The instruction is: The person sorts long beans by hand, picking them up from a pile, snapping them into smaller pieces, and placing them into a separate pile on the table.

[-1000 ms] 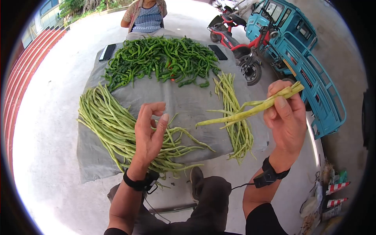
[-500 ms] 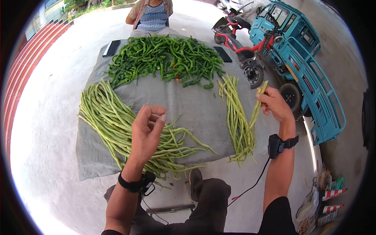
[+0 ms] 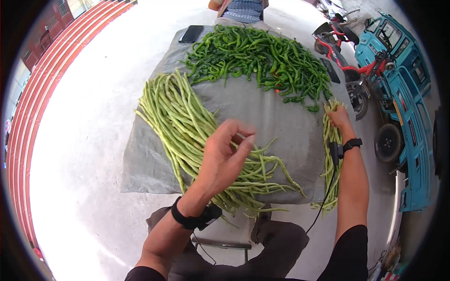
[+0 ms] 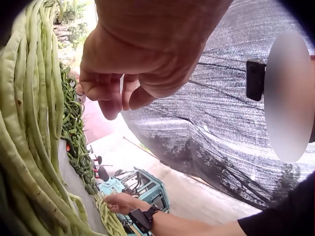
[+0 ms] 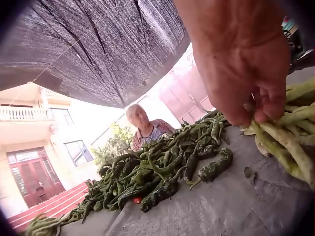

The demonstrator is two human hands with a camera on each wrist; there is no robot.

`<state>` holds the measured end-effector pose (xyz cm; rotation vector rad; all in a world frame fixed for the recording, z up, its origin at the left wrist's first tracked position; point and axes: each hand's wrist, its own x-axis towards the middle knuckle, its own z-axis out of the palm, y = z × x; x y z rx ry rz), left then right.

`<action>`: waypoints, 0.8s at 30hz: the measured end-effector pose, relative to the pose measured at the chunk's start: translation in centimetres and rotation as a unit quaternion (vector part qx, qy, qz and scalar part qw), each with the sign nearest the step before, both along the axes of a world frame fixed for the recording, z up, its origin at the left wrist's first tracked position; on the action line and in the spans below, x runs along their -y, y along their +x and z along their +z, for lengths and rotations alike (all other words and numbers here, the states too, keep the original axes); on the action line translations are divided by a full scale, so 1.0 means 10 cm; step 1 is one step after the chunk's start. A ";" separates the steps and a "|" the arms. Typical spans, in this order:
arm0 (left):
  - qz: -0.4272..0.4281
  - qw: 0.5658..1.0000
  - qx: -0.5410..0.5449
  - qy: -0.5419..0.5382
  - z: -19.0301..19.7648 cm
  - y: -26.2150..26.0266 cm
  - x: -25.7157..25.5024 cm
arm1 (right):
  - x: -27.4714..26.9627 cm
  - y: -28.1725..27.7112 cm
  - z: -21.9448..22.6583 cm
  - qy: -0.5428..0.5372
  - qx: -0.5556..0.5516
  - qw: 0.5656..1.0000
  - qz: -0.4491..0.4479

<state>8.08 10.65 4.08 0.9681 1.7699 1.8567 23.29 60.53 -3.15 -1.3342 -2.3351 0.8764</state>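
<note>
My right hand (image 3: 341,117) is at the far end of the narrower bundle of long beans (image 3: 330,173) on the right of the table. In the right wrist view, its fingertips pinch the ends of some long beans (image 5: 283,142) lying there. My left hand (image 3: 226,152) hovers over the larger heap of long beans (image 3: 176,110), fingers loosely curled. Nothing shows between those fingers in the left wrist view, where the heap stands beside the hand (image 4: 142,64).
Green chili peppers (image 3: 255,56) lie piled along the far side of the grey-covered table (image 3: 276,124). One phone (image 3: 191,34) rests at the far left corner, another phone (image 3: 330,70) by the peppers' right end. A person (image 5: 147,128) sits opposite; a blue three-wheeler (image 3: 405,117) is parked right.
My right hand has come down from the air with long beans and brought them onto the right bundle. The left hand stays raised over its heap. The head view has turned.
</note>
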 end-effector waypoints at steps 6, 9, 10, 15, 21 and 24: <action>-0.012 0.997 -0.077 -0.022 0.01 0.01 0.04 | -0.20 0.24 -0.26 0.330 -0.002 0.944 0.020; -0.019 0.995 -0.101 -0.018 -0.04 0.01 0.06 | -0.09 0.37 -0.03 0.328 -0.029 0.943 0.044; -0.027 0.994 -0.108 -0.019 -0.04 0.02 0.06 | 0.12 0.40 0.20 0.247 -0.059 0.966 0.035; -0.073 0.997 -0.014 -0.023 0.01 0.06 0.06 | 1.09 0.47 1.29 -0.027 -0.257 0.966 -0.004; -0.231 0.972 -0.044 -0.009 0.14 0.47 -0.03 | 1.63 0.75 2.09 -0.065 -0.372 0.918 0.119; -0.342 0.938 -0.058 -0.002 0.16 0.94 -0.08 | 2.00 0.60 2.32 -0.073 -0.401 0.901 0.145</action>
